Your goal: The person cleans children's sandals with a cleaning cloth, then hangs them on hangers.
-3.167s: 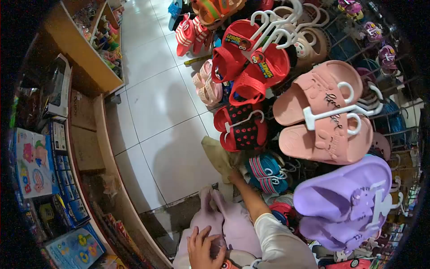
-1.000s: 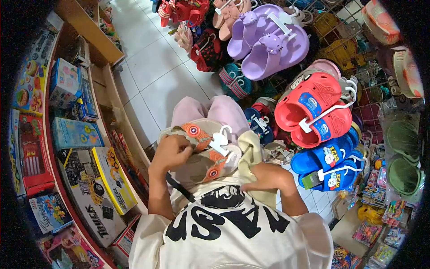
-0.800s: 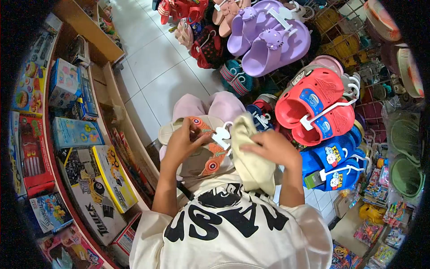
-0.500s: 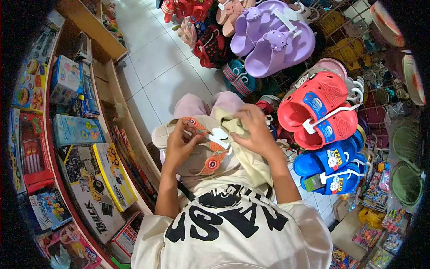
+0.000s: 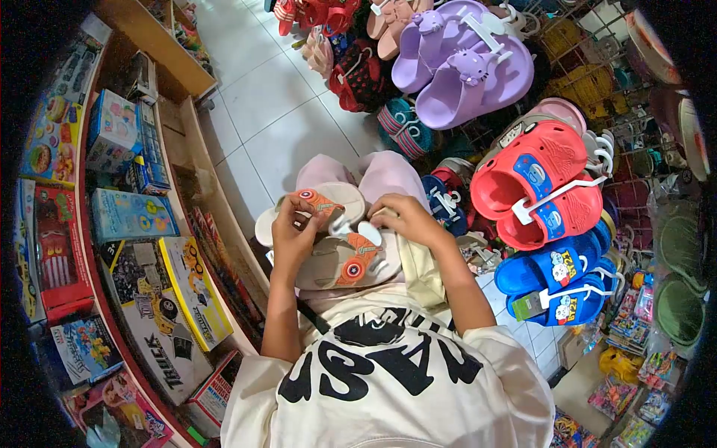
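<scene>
The person holds a pair of beige sandals (image 5: 328, 260) over the lap, near the middle of the view, just above pink trousers (image 5: 388, 173). The sandals have orange straps with round shield badges and are clipped together on a white hanger (image 5: 351, 228). The left hand (image 5: 293, 233) grips the left, farther sandal, with the fingers curled round its edge and the thumb pressed on the strap. The right hand (image 5: 407, 218) comes in from the right with its fingers bent down and pinched on the hanger where it meets the sandals. A pale yellow cloth (image 5: 423, 270) hangs from under that palm, down against the cream printed shirt (image 5: 388, 373); whether the hand also clamps the cloth cannot be told. To the right, hanging on a wire rack (image 5: 597, 89), is a pair of red clogs (image 5: 538, 187), with blue clogs (image 5: 554, 275) just nearer. A pair of purple slides (image 5: 463, 60) hangs farther off, with more small sandals beyond. On the left, wooden shelves (image 5: 187, 142) carry boxed toys (image 5: 127, 216), among them a yellow truck box (image 5: 190, 291). White floor tiles (image 5: 276, 127) run between the shelves and the rack.
</scene>
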Action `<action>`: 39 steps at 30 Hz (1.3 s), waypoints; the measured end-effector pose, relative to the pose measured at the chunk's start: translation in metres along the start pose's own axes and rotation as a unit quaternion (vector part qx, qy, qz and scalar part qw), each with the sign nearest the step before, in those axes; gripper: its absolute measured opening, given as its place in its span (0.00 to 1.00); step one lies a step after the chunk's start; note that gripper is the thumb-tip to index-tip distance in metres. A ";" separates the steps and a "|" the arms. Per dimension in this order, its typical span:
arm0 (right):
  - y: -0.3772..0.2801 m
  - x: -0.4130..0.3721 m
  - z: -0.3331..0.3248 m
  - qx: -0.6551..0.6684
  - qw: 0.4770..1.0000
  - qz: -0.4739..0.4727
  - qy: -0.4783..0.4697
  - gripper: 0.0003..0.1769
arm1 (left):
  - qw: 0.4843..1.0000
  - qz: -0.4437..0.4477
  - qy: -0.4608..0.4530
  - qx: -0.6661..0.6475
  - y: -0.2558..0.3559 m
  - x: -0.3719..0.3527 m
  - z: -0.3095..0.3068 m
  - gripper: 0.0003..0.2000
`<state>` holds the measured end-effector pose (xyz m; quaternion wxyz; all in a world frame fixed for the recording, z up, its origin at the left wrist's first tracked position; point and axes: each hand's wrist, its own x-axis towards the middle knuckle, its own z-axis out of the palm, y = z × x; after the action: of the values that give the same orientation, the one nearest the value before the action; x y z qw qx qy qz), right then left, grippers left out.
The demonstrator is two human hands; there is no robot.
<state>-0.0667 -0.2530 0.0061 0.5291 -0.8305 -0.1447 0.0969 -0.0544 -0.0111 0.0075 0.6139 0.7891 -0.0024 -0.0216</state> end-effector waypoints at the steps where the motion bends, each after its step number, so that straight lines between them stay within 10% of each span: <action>1: 0.005 -0.001 0.000 0.045 0.998 0.011 0.047 0.07 | 1.000 -0.008 -0.012 -0.008 0.002 0.001 0.000 0.09; 12: 0.036 -0.009 0.018 0.251 0.899 0.101 0.344 0.04 | 0.995 0.000 -0.088 0.047 0.007 -0.003 0.003 0.07; 17: 0.015 -0.015 0.012 0.300 0.927 0.095 0.204 0.12 | 0.989 -0.003 -0.146 0.007 0.006 -0.003 0.002 0.07; 21: 0.005 -0.019 0.005 0.088 0.978 0.017 0.186 0.10 | 0.983 -0.029 -0.170 0.065 0.026 -0.010 0.004 0.12; 25: -0.015 -0.016 0.007 0.074 0.978 -0.066 0.182 0.13 | 0.939 0.173 -0.056 0.292 0.049 -0.019 0.005 0.14; 29: -0.021 -0.019 0.020 0.121 0.964 -0.088 0.222 0.15 | 0.988 -0.023 -0.144 -0.046 0.066 -0.016 0.003 0.12; 32: -0.020 -0.023 0.023 0.088 0.953 -0.140 0.253 0.16 | 0.968 -0.114 -0.225 -0.002 0.078 -0.019 0.013 0.12; 36: -0.018 -0.029 0.018 0.084 0.956 -0.117 0.257 0.18 | 0.939 -0.099 -0.287 -0.163 0.071 -0.016 0.019 0.20; 39: -0.029 -0.031 0.018 0.259 0.918 -0.068 0.291 0.13 | 0.966 0.072 -0.234 -0.081 0.061 -0.009 0.013 0.21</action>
<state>-0.1055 -0.2367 0.0254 0.7499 -0.6440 -0.0102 -0.1513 -0.0629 -0.0385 0.0633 0.6577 0.7078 -0.2013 -0.1612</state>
